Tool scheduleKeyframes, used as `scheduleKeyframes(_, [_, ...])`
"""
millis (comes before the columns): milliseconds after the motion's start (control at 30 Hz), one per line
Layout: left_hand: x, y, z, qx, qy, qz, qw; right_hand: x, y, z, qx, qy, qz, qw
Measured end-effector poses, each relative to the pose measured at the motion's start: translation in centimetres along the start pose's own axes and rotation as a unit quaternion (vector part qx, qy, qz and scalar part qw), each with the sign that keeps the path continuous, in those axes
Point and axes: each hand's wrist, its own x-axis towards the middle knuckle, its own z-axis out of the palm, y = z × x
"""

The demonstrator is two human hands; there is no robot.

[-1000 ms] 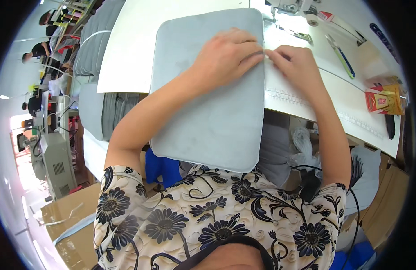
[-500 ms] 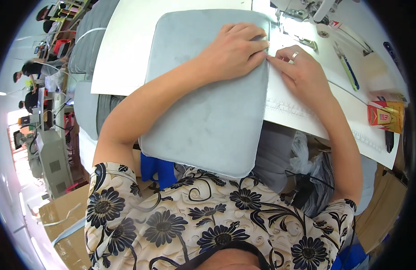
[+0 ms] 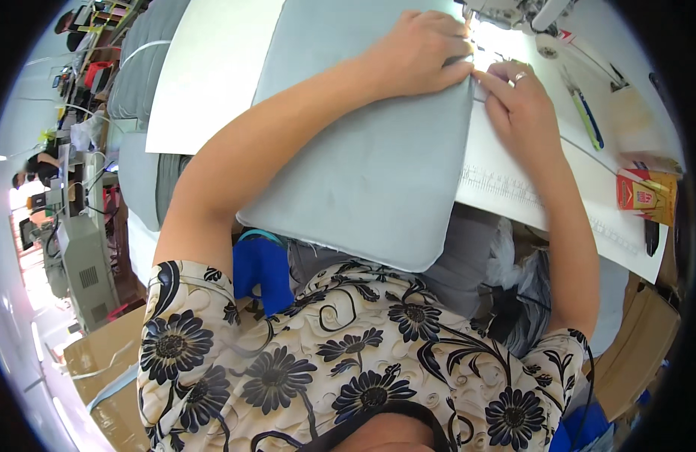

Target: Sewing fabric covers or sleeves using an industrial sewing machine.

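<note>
A large grey fabric panel (image 3: 363, 173) with rounded corners lies over the white table, its near end hanging past the table edge towards me. My left hand (image 3: 427, 54) rests on its far right part, fingers bent and pressed together near the right edge, thumb pointing along to that edge. At the same edge, just nearer, my right hand (image 3: 522, 102), with a ring on one finger, pinches the border between thumb and forefinger. Right beyond my hands is the sewing machine (image 3: 506, 13), its needle area brightly lit. The panel's far end runs out of view.
Green-and-blue thread snips (image 3: 586, 117) lie on the table at right, with a red-and-yellow box (image 3: 645, 197) nearer. Ruler markings (image 3: 506, 183) run along the table front. Stacked grey panels (image 3: 141, 83) stand at left. A person (image 3: 43, 164) works in the far left background.
The fabric panel has slid away from me and slightly right, along the machine. Both my hands have moved with it, staying at its right edge.
</note>
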Motion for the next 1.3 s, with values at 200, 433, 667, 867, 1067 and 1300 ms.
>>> scheduleKeyframes(200, [-1.4, 1.4, -1.8, -0.100, -0.053, -0.061, 0.992, 0.0, 1.8, 0.2, 0.032, 0.014, 0.027, 0.999])
scheduleKeyframes(433, [-3.2, 3.4, -2.4, -0.071, -0.050, -0.115, 0.990, 1.6, 3.0, -0.1, -0.080, -0.049, -0.115, 0.989])
scheduleKeyframes(667, [-3.6, 2.5, -1.6, -0.054, -0.023, -0.050, 0.997, 1.7, 3.2, -0.1, -0.068, 0.008, -0.174, 0.982])
scheduleKeyframes(867, [-2.8, 4.4, -3.4, -0.007, -0.091, -0.021, 0.996, 1.2, 3.3, -0.7, -0.061, -0.001, -0.165, 0.984])
scheduleKeyframes(1067, [-3.4, 6.1, -2.6, 0.080, -0.074, -0.037, 0.993, 0.0, 2.1, -0.7, -0.030, -0.016, -0.100, 0.994])
scheduleKeyframes(1300, [-3.3, 6.0, -2.3, 0.063, -0.071, -0.043, 0.995, -0.2, 1.9, -0.9, -0.053, -0.034, -0.117, 0.991])
